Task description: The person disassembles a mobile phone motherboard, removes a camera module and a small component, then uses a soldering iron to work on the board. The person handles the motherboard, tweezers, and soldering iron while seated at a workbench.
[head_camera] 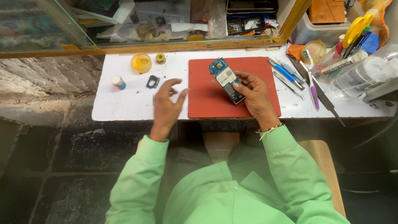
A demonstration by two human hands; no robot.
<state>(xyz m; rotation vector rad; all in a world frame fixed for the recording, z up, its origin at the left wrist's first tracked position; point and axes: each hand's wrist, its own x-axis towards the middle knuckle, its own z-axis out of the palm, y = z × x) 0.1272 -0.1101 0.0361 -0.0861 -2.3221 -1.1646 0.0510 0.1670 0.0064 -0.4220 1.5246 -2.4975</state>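
the right hand (253, 94) grips a blue opened phone circuit board (226, 79), tilted over the red rectangular rubber mat (207, 99) on the white worktable (124, 103). the left hand (168, 103) hovers empty, fingers spread, near a small black plastic part (152, 81).

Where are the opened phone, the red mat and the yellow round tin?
opened phone (226, 79), head view, on its pale metal shield.
red mat (205, 99), head view, on bare surface left of the phone.
yellow round tin (141, 62), head view, on its centre.
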